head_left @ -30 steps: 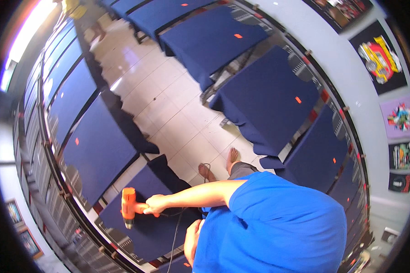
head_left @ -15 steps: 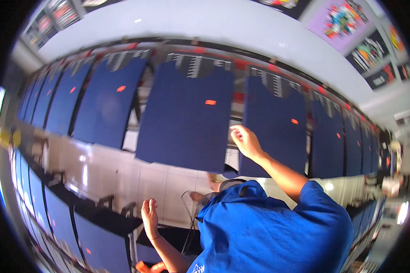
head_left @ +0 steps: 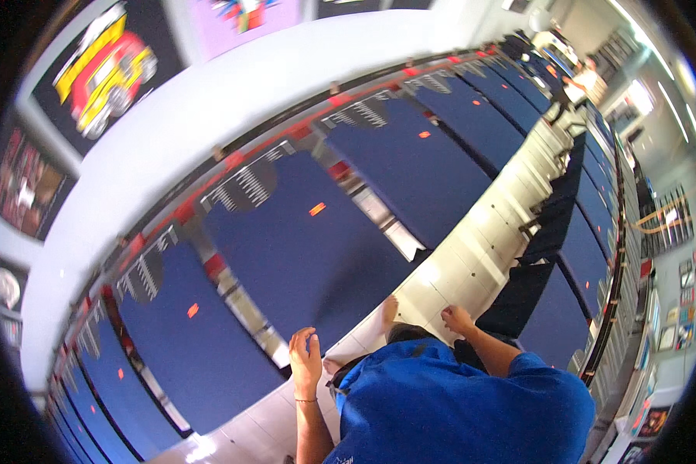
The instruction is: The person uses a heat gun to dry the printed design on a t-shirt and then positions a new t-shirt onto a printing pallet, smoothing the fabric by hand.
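My left hand [head_left: 305,356] is raised beside the lower edge of a navy fabric panel [head_left: 278,255], its fingers loosely bent and apart, with nothing seen in it. My right hand [head_left: 458,319] hangs over the aisle near the black edge of the right-hand row, fingers curled in, with nothing visible in them. The panel lies flat on a board and bears a small orange print. At its top is a dark rounded area with white lines. Neither hand touches a panel.
More navy panels [head_left: 410,170] lie side by side along a long rail. A second row [head_left: 553,309] with black cloth edges runs on the right. Between them is a pale tiled floor [head_left: 472,240], where my bare feet show. Another person [head_left: 584,81] stands at the far end.
My view and body have turned right along the aisle. My right hand has left its place over the panels and dropped to the aisle; my left hand is now near the panels.
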A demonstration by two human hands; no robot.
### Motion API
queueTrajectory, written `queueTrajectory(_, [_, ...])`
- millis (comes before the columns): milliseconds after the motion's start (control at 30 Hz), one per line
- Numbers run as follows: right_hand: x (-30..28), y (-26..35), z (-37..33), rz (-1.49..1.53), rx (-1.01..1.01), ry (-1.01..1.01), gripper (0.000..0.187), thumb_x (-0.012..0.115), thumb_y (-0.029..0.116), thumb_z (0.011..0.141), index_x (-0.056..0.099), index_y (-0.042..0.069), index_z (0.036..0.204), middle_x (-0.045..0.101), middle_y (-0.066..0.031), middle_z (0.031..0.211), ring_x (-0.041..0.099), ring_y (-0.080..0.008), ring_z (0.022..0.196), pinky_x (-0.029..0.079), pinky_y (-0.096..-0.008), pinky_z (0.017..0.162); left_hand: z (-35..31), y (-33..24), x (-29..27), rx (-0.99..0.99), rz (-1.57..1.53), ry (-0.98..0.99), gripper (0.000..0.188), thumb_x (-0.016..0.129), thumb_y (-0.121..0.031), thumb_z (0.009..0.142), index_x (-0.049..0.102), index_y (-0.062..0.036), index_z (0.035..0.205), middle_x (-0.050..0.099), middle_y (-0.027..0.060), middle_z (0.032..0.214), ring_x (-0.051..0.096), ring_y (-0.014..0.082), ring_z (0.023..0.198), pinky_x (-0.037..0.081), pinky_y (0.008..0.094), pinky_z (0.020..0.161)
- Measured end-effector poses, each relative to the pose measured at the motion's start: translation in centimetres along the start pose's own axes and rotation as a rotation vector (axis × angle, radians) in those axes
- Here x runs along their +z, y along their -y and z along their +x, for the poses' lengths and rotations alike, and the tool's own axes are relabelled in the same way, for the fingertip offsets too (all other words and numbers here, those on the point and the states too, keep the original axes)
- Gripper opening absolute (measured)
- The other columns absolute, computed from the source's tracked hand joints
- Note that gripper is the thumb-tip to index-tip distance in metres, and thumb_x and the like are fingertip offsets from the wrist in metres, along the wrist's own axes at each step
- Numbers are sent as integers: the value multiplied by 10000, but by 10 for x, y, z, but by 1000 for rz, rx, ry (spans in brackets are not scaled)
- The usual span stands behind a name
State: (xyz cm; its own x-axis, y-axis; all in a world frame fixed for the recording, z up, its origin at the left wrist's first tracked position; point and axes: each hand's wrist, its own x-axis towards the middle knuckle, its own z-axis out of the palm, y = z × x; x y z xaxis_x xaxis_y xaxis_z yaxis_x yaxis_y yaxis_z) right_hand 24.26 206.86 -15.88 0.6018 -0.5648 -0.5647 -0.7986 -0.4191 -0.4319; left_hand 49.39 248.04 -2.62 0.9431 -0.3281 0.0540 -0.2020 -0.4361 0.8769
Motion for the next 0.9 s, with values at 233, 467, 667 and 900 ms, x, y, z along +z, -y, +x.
queueTrajectory(233, [-63,-167,52,554,319,148,380,579,320,915,654,0,1106,706,-108,908,678,-211,698,549,-368,557,98,-80,208,38,36,265,173,571,-132,910,683,-12,965,683,157,895,657,291,802,514,387,718])
queueTrajectory(467, [-272,-177,159,672,199,74,417,573,301,946,591,1,1235,680,-137,1064,680,-213,869,546,-342,713,225,-235,467,359,255,128,100,578,-55,866,640,-11,931,643,140,926,604,317,889,456,411,841])
queueTrajectory(667, [-471,-240,252,702,83,-223,430,588,311,939,593,-12,1222,687,-147,1037,677,-198,866,532,-318,763,323,-343,692,410,115,359,139,562,-78,895,642,1,977,644,147,957,623,306,876,487,381,805])
queueTrajectory(900, [-622,-397,298,986,436,-368,364,621,267,926,609,4,1178,675,-80,928,646,-161,772,510,-288,658,433,-493,997,-159,-330,779,243,553,-236,968,649,-17,1014,676,52,930,619,117,773,493,260,657])
